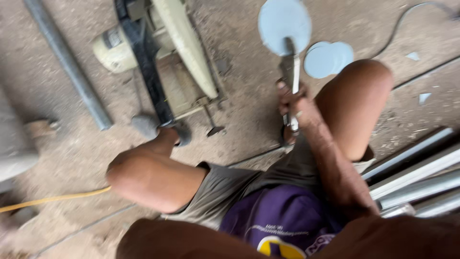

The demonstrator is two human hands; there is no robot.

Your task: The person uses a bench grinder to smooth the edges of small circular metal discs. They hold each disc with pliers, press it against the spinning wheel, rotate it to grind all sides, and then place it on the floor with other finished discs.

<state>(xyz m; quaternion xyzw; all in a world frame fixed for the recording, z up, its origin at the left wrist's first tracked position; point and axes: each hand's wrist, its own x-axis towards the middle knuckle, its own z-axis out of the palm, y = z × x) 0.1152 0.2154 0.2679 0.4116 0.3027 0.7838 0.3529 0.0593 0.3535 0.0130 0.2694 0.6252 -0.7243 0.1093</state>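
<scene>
My right hand [293,106] is closed around the handles of a pair of metal pliers [290,67], held out in front of my knees. The jaws of the pliers clamp the lower edge of a round pale grey disc [283,21], which stands up above the dusty floor. Two similar grey discs [328,58] lie overlapping on the ground just right of it, beside my right knee [360,91]. My left hand is out of the picture; only a blurred stretch of arm [167,242] shows at the bottom edge.
A cut-off saw [158,57] with a cream motor and black frame sits on the floor at upper left. A grey pipe [67,62] lies left of it. A yellow cable [52,197] runs at lower left; metal bars [417,177] are stacked at right.
</scene>
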